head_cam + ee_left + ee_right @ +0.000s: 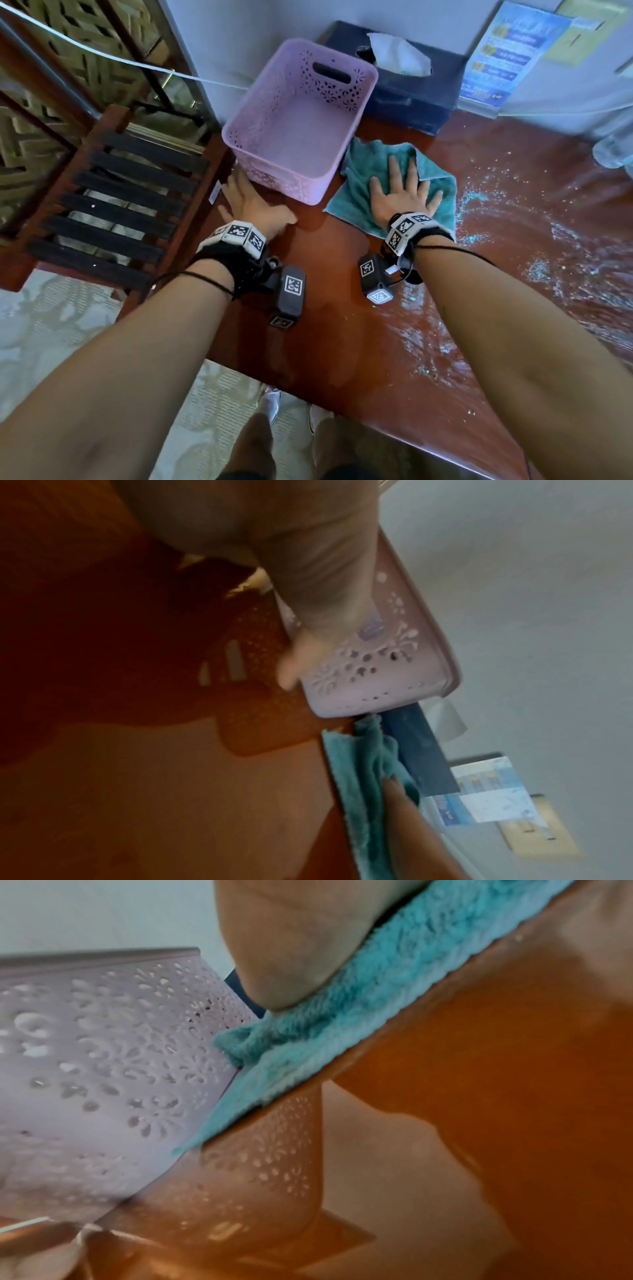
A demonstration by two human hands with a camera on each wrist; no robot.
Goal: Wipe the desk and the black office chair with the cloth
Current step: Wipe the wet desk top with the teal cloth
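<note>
A teal cloth [356, 192] lies spread on the glossy red-brown desk [342, 308], just right of a pink perforated basket [301, 113]. My right hand [404, 192] presses flat on the cloth with fingers straight and spread; its palm pins the cloth [359, 1020] in the right wrist view. My left hand [250, 202] rests flat on the desk at the basket's near left corner, fingers straight and touching the basket wall [359, 674]. The cloth [363, 767] shows beyond the basket in the left wrist view. No black office chair is in view.
Wet streaks and pale specks [534, 246] cover the desk's right half. A dark tissue box [411, 85] stands behind the cloth against the wall, a leaflet [500, 58] to its right. A slatted wooden chair [113, 205] stands left of the desk.
</note>
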